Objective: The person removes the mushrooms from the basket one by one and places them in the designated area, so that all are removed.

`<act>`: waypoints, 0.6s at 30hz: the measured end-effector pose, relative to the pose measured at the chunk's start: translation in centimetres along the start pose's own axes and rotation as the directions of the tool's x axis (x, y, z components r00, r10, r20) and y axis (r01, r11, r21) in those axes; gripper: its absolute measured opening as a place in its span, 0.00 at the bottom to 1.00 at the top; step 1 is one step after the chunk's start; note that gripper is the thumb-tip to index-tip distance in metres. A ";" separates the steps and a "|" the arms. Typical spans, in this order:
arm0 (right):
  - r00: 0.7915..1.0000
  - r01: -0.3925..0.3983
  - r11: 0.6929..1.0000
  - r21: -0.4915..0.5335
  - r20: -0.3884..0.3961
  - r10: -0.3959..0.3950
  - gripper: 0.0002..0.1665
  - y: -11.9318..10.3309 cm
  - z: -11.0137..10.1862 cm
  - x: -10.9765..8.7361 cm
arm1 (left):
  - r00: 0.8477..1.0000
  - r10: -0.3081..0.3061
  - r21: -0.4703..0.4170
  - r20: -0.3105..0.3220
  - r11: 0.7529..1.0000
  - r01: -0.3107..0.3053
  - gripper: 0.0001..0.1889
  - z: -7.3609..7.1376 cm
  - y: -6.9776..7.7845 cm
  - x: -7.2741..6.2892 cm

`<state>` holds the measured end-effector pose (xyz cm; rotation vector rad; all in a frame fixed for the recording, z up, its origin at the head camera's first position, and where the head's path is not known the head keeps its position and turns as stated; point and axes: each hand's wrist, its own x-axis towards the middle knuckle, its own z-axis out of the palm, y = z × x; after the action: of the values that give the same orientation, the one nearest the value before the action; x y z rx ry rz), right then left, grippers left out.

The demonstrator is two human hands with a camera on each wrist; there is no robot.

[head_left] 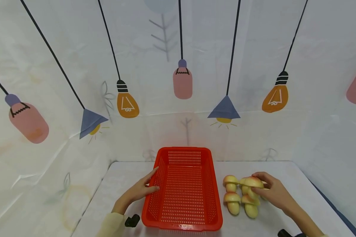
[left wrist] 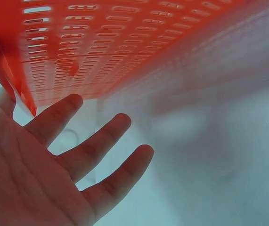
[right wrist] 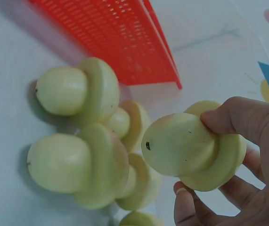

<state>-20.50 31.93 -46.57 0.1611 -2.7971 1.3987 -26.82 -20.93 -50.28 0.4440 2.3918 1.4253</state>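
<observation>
My right hand [head_left: 270, 192] pinches a toy mushroom [right wrist: 181, 143], yellow-green with a reddish tint on its cap, thumb against the stem and fingers about the cap. Several more toy mushrooms [head_left: 233, 201] lie close together on the table, right beside and below the held one. To their left is a red plastic basket [head_left: 184, 197] with slotted walls and floor; its inside is bare. At the basket's left rim rests my left hand [head_left: 137, 189], thumb and index fingertip on the edge. Its other fingers [left wrist: 99, 143] stretch out straight and spread beneath the rim, beside the outer wall.
The white table [head_left: 121, 174] carries the basket and mushrooms. Behind it hangs a pale cloth backdrop [head_left: 154, 131] printed with lamps and bulbs, which also closes in both sides. A dark strip [head_left: 333, 207] runs along the table's right edge.
</observation>
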 end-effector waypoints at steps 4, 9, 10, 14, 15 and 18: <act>1.000 -0.012 1.000 -0.006 -0.008 0.012 0.32 0.9 -0.6 -0.6 | 1.000 0.014 0.000 0.004 1.000 -0.014 0.45 0.0 -0.1 0.0; 1.000 -0.003 1.000 -0.027 -0.031 0.002 0.31 1.7 -1.1 -1.2 | 1.000 0.025 0.020 -0.004 0.999 -0.025 0.45 0.0 -0.1 -0.1; 0.999 0.005 0.999 -0.035 -0.038 -0.006 0.31 1.9 -1.2 -1.3 | 1.000 0.024 0.022 -0.005 0.999 -0.024 0.45 0.0 -0.1 -0.1; 0.996 0.037 0.996 -0.075 -0.073 -0.043 0.29 2.7 -1.5 -1.8 | 1.000 0.016 0.013 -0.004 1.000 -0.015 0.44 0.1 0.0 -0.1; 0.996 0.042 0.996 -0.083 -0.079 -0.048 0.29 2.9 -1.6 -1.9 | 1.000 0.015 0.010 -0.001 1.000 -0.015 0.44 0.1 0.0 -0.1; 0.995 0.030 0.995 -0.093 -0.092 -0.039 0.30 3.5 -1.9 -2.2 | 1.000 0.016 0.005 0.003 1.000 -0.016 0.44 0.1 0.0 -0.1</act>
<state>-18.76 35.67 -48.34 0.1383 -2.7612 1.2342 -26.71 -20.91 -50.27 0.4678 2.3953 1.4248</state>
